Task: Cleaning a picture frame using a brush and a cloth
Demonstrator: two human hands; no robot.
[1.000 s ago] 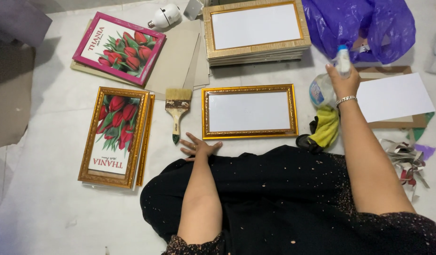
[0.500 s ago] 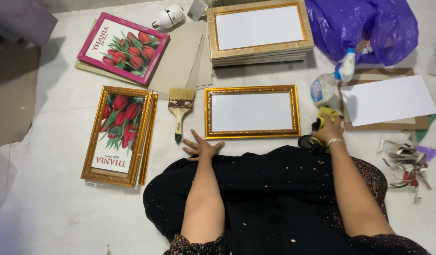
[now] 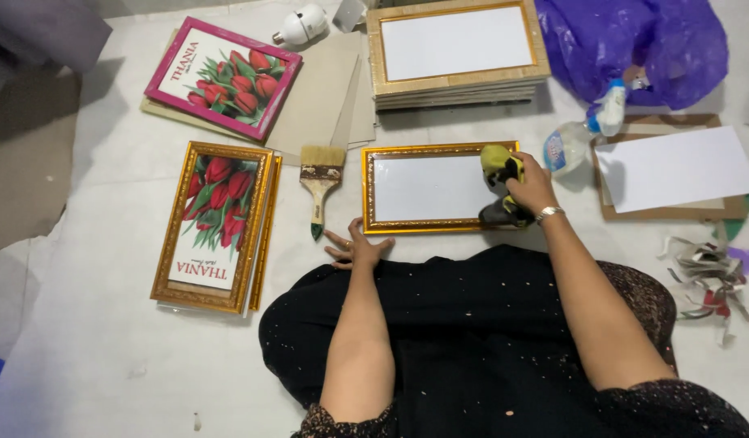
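Note:
A gold frame with a white glass panel (image 3: 427,188) lies in front of me on the white sheet. My right hand (image 3: 530,188) grips a yellow and dark cloth (image 3: 498,166) and presses it on the right end of the frame. My left hand (image 3: 356,247) rests flat on the sheet, fingers spread, touching the frame's lower left corner. A spray bottle (image 3: 570,139) lies on its side just right of the frame.
A paintbrush (image 3: 319,182) lies left of the frame. A stack of gold frames with a tulip print (image 3: 216,223) sits at the left, a pink-framed tulip print (image 3: 224,77) behind it. A stack of light frames (image 3: 455,49), a purple bag (image 3: 634,45), white paper on cardboard (image 3: 674,170) and paper scraps (image 3: 707,276) lie around.
My right hand put the spray bottle down, took the yellow cloth from beside the frame and brought it onto the glass. My left hand stayed in place.

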